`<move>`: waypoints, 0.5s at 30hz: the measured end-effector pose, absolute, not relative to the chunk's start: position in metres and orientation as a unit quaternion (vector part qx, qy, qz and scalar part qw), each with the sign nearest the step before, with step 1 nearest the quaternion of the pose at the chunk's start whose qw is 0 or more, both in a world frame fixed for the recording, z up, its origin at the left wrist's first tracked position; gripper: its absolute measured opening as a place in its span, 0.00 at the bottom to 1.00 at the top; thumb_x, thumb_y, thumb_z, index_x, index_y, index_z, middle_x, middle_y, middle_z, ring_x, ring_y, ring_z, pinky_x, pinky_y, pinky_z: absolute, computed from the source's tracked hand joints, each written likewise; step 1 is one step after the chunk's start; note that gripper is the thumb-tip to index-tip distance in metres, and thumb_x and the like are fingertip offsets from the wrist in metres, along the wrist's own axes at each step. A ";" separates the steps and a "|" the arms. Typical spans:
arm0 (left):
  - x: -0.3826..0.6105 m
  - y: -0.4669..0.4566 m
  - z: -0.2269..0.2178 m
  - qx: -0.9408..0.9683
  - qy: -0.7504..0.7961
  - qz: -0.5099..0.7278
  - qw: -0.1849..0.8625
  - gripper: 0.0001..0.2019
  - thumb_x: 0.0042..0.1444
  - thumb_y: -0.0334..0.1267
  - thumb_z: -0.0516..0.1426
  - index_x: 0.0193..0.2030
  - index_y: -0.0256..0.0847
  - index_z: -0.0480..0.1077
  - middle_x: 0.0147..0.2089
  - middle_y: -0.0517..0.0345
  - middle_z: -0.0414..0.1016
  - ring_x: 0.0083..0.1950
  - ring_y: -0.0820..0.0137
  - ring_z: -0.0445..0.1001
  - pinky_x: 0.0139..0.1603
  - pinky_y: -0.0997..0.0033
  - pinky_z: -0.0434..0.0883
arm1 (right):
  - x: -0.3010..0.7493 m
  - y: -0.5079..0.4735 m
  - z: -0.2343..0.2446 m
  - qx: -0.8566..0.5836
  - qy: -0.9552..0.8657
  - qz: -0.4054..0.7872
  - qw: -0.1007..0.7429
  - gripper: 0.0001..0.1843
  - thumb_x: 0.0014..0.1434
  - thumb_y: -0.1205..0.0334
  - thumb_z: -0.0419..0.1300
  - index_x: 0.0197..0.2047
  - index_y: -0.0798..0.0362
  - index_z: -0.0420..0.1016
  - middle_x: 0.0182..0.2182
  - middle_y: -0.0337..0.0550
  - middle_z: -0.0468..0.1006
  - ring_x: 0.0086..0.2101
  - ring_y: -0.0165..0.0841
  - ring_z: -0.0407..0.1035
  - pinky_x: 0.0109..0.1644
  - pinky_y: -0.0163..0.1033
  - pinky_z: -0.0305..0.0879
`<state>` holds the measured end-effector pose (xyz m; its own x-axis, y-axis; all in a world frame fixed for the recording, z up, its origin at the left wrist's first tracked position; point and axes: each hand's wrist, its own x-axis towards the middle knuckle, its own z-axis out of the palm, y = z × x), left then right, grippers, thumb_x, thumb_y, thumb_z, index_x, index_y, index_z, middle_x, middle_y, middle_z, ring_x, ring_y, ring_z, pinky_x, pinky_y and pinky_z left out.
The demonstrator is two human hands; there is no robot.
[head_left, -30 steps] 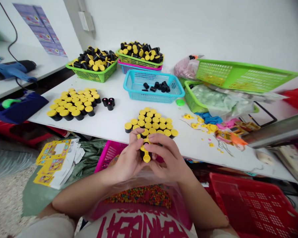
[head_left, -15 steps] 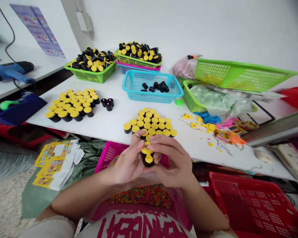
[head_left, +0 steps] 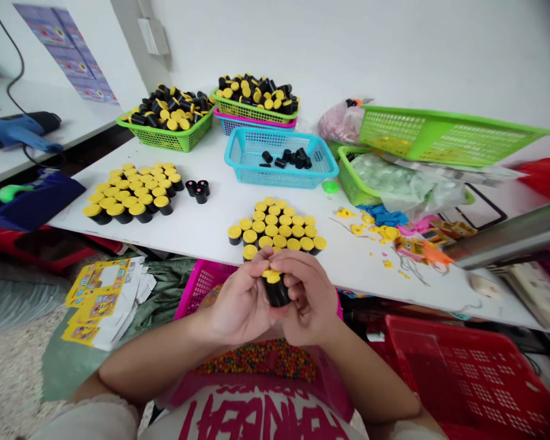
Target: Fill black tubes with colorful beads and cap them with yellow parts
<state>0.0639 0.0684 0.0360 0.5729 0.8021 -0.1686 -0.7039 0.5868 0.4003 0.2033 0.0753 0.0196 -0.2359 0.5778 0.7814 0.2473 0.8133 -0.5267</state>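
Observation:
Both hands meet over the table's front edge. My left hand (head_left: 238,300) and my right hand (head_left: 306,294) grip a black tube (head_left: 277,292) between them, with fingers wrapped around it. Yellow shows at its far end, partly hidden by my fingertips. Just beyond my hands, several yellow-capped black tubes (head_left: 275,227) stand packed together on the white table (head_left: 201,226). Further left stands a larger group of capped tubes (head_left: 131,195), with a few uncapped black tubes (head_left: 198,190) beside it.
A turquoise basket (head_left: 279,174) holds loose black tubes. Green baskets (head_left: 165,139) (head_left: 252,113) hold capped tubes. A pink basket (head_left: 202,282) sits below the table edge, a red basket (head_left: 467,379) at lower right, and a bag of coloured beads (head_left: 256,360) against my front.
The black tube has turned in my fingers, its black body now showing toward me and the yellow piece only at the far end. My hands have drawn slightly closer together.

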 end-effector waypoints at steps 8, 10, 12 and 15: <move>0.035 0.077 0.026 0.687 0.224 0.439 0.534 0.15 0.64 0.47 0.54 0.52 0.47 0.55 0.52 0.52 0.71 0.56 0.65 0.69 0.64 0.54 0.59 | 0.213 0.079 0.027 -0.228 -0.646 0.429 0.589 0.18 0.54 0.56 0.69 0.49 0.40 0.78 0.49 0.43 0.76 0.52 0.40 0.71 0.56 0.48 0.71; 0.030 0.080 0.031 0.753 0.247 0.426 0.438 0.14 0.61 0.43 0.58 0.50 0.44 0.62 0.51 0.51 0.72 0.56 0.62 0.68 0.66 0.51 0.54 | 0.209 0.080 0.025 -0.233 -0.600 0.521 0.561 0.27 0.51 0.54 0.71 0.55 0.40 0.75 0.52 0.44 0.75 0.52 0.38 0.71 0.53 0.45 0.73; 0.027 0.081 0.040 0.765 0.284 0.423 0.395 0.12 0.57 0.39 0.61 0.47 0.44 0.68 0.49 0.51 0.74 0.55 0.60 0.68 0.66 0.52 0.54 | 0.206 0.082 0.020 -0.212 -0.574 0.617 0.495 0.25 0.54 0.51 0.69 0.55 0.44 0.75 0.51 0.46 0.75 0.47 0.36 0.73 0.47 0.41 0.75; 0.026 0.081 0.058 0.732 0.320 0.425 0.425 0.07 0.53 0.32 0.63 0.39 0.46 0.74 0.45 0.54 0.77 0.55 0.60 0.69 0.64 0.57 0.57 | 0.204 0.086 0.012 -0.177 -0.553 0.693 0.427 0.18 0.57 0.52 0.66 0.48 0.51 0.78 0.44 0.46 0.78 0.35 0.31 0.74 0.36 0.36 0.74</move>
<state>0.0262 0.0809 0.0578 0.4340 0.8296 0.3513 0.1068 -0.4346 0.8943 0.2037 0.0864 0.0118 -0.5718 0.7882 0.2274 -0.3957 -0.0222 -0.9181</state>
